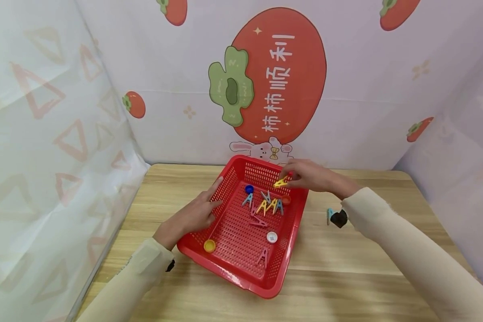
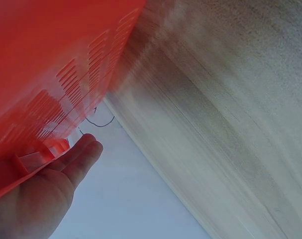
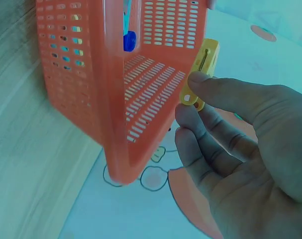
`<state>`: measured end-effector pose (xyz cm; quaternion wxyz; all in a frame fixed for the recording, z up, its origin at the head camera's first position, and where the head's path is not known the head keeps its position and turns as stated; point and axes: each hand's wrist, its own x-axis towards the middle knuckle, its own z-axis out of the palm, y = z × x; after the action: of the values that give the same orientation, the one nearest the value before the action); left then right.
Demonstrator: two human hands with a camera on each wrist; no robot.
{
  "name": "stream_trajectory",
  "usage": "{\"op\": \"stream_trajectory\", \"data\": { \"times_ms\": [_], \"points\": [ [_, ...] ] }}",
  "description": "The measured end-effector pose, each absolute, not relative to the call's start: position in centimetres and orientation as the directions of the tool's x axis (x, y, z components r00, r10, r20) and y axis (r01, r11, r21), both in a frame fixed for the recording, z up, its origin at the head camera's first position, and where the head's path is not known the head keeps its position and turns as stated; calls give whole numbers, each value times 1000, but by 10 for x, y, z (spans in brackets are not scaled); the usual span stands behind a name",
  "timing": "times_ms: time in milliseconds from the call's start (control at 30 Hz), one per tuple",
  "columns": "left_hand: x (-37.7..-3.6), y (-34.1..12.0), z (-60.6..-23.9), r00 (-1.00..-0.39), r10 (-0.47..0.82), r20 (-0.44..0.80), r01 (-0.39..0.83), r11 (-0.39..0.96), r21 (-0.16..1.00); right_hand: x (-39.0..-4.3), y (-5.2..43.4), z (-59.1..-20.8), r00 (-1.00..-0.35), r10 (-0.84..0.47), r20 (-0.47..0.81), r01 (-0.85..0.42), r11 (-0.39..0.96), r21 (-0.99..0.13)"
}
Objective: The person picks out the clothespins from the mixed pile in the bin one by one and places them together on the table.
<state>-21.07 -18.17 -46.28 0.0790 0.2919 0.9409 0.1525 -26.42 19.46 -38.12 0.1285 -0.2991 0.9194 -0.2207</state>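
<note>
The right hand [image 1: 307,175] pinches a yellow clothespin [image 1: 281,182] between thumb and fingertips, just above the far corner of the red basket [image 1: 229,264]; the pin sits at the fingertips, likely so it stays easy to aim. The left hand [image 1: 195,213] rests on the basket's near-left wall, fingers mostly straight and pointing in, gripping nothing; it seems to steady the basket. Below the right hand, inside the basket, lie more clothespins [image 1: 267,206] and a blue cap [image 1: 249,189]; a white cap [image 1: 271,237] and a yellow cap [image 1: 209,245] lie nearer the left hand. Beside the right forearm a small black thing [image 1: 339,218] sits on the tabletop [image 1: 346,268].
</note>
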Motion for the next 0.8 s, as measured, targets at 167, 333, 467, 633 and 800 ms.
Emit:
{"op": "stream_trajectory", "data": {
  "times_ms": [167, 333, 467, 633, 800],
  "points": [
    [-210, -181, -463, -817, 574, -63, 524, 783, 337, -258, 211, -379, -826, -558, -88, -436, 729, -528],
    [-210, -181, -463, -817, 573, -65, 523, 784, 336, -252, 223, -378, -847, -526, -76, -403, 730, -553],
    [-210, -181, -464, -819, 570, -67, 519, 786, 335, -249, 232, -379, -858, -510, -60, -396, 732, -554],
    [-211, -181, -464, -821, 566, -73, 516, 791, 330, -243, 242, -381, -872, -487, -46, -381, 736, -560],
    [-210, -180, -463, -822, 565, -74, 517, 793, 322, -236, 253, -387, -879, -476, -25, -375, 723, -580]
  ]
}}
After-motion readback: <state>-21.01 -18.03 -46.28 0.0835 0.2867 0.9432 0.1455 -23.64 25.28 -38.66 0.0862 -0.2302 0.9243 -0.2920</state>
